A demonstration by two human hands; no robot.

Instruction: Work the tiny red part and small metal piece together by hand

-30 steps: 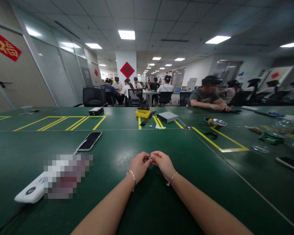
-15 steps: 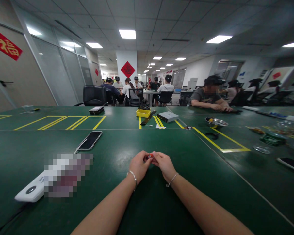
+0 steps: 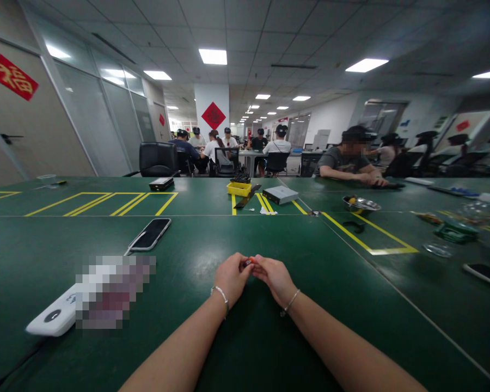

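Left hand [image 3: 231, 279] and right hand [image 3: 274, 281] are brought together just above the dark green surface [image 3: 65, 242], with the fingers curled inward. A tiny orange object [image 3: 249, 261] is pinched between the two hands, at the middle of the near part of the surface; its shape is too small to be made out. A thin bracelet [image 3: 220, 294] is worn on the left wrist and a second thin bracelet [image 3: 291, 302] on the right.

Yellow tape lines [image 3: 369, 234] are laid out across the surface. Beyond them, a seated person [image 3: 345, 160] is seen with both forearms rested on the far right of the surface, well apart from the hands. A black office chair [image 3: 158, 159] is placed at the far edge.

To the left of the hands, a white device [image 3: 51, 318] is laid with most of it pixelated, and a black-screened smartphone [image 3: 149, 234] is set just beyond it. Farther off, a yellow tray [image 3: 238, 189] is placed near a flat grey box [image 3: 280, 194]. A shallow metal bowl [image 3: 361, 203] is seen to the right, and a second smartphone [image 3: 485, 275] is laid near the right edge.
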